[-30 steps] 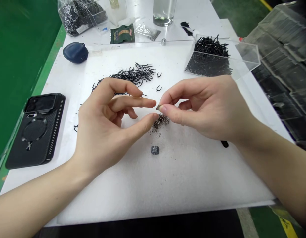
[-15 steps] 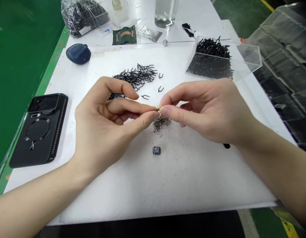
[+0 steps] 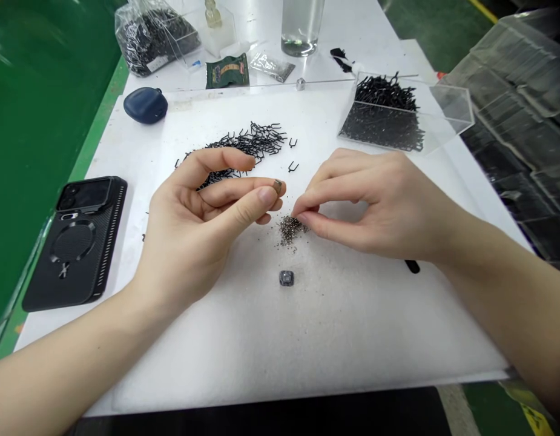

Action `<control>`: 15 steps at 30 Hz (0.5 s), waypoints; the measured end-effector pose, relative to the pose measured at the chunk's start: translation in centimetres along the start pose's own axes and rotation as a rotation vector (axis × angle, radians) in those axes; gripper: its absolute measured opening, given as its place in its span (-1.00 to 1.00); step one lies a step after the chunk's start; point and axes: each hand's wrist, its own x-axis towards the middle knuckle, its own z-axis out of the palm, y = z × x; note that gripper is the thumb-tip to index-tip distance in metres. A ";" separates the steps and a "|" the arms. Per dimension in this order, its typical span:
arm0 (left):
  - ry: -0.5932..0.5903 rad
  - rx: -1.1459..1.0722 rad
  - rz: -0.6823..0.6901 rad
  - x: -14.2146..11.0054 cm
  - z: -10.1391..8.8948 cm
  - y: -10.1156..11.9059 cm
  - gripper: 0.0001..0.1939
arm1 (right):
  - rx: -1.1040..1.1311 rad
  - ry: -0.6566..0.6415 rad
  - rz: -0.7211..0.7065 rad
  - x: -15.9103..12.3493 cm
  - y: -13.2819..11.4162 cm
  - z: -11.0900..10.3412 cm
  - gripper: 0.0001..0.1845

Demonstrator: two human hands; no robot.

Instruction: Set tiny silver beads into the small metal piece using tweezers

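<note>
Between thumb and fingertip, my left hand (image 3: 216, 206) pinches a small metallic piece (image 3: 277, 186), too small to name. My right hand (image 3: 365, 203) has its thumb and index fingertip pressed together at the pile of tiny metal bits (image 3: 289, 230); whatever they grip, if anything, is hidden. Just in front of that pile lies a small dark faceted block (image 3: 286, 278). Beyond my left hand is a heap of black Y-shaped forked pieces (image 3: 256, 142), partly covered by my fingers. Two loose forked pieces (image 3: 293, 166) lie to the heap's right.
A black phone (image 3: 75, 242) lies at left, with a dark blue case (image 3: 146, 105) behind it. At back right, a clear tray (image 3: 447, 124) holds more black pieces. A bag (image 3: 155, 39), a green packet (image 3: 227, 71) and a clear container of liquid (image 3: 301, 27) stand at the back.
My hands, which met at the fingertips, are now apart. The left moved up and slightly left with the small metallic piece; the right fingertips lowered to the pile of metal bits.
</note>
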 end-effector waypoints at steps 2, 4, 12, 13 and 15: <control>0.006 -0.006 -0.002 0.2 0.0 -0.1 -0.67 | -0.010 -0.011 -0.001 0.0 0.2 -0.1 -0.83; 0.015 -0.007 -0.011 0.3 0.1 -0.2 -0.66 | -0.016 -0.004 0.000 0.1 0.3 -0.1 -0.82; 0.045 -0.008 -0.010 0.3 -0.1 -0.1 -0.56 | 0.024 0.018 0.071 0.3 -0.4 -0.4 -0.80; 0.040 -0.014 -0.006 0.3 -0.1 -0.2 -0.55 | 0.049 0.036 0.101 0.3 -0.6 -0.3 -0.80; 0.033 -0.024 -0.001 0.4 -0.2 -0.2 -0.54 | 0.113 0.088 0.160 0.2 -1.1 -0.1 -0.83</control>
